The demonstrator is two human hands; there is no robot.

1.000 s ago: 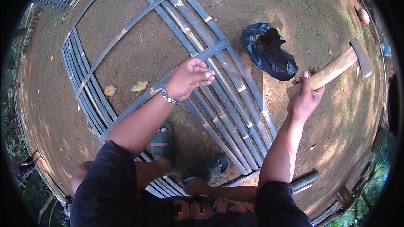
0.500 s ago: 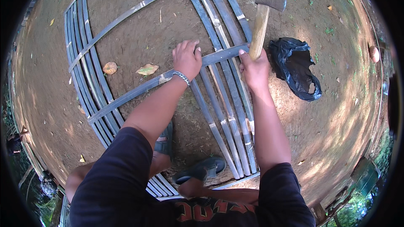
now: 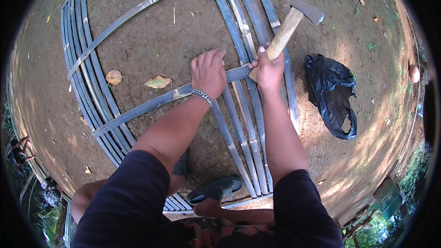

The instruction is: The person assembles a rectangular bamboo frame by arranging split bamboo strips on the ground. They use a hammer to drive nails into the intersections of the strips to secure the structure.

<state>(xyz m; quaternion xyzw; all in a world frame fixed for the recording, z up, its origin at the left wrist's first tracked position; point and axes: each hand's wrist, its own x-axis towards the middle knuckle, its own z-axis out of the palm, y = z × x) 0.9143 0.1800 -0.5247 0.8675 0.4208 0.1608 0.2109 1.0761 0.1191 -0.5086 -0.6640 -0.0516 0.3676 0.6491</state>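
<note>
In my right hand (image 3: 270,71) is a hatchet (image 3: 285,33), gripped low on its pale wooden handle, its dark metal head pointing away and to the right. The handle's butt lies over a long grey crosswise slat (image 3: 142,109), close to where it meets several lengthwise bamboo slats (image 3: 243,131). My left hand (image 3: 209,72), with a chain bracelet at the wrist, bends its fingers over that crosswise slat, left of the hatchet. The slat's part under the palm is hidden, as are some slat ends.
A crumpled black plastic bag (image 3: 331,94) lies right of the slats. Another bundle of slats (image 3: 76,46) runs along the left, with a second crosswise slat (image 3: 151,1) farther off. Dry leaves (image 3: 158,82) dot the dirt ground. My sandalled foot (image 3: 216,190) is close to the near slats.
My right hand has shifted left and nearer along the crosswise slat, and the hatchet now leans more to the right. My left hand's fingers are more bent. The whole view has turned slightly.
</note>
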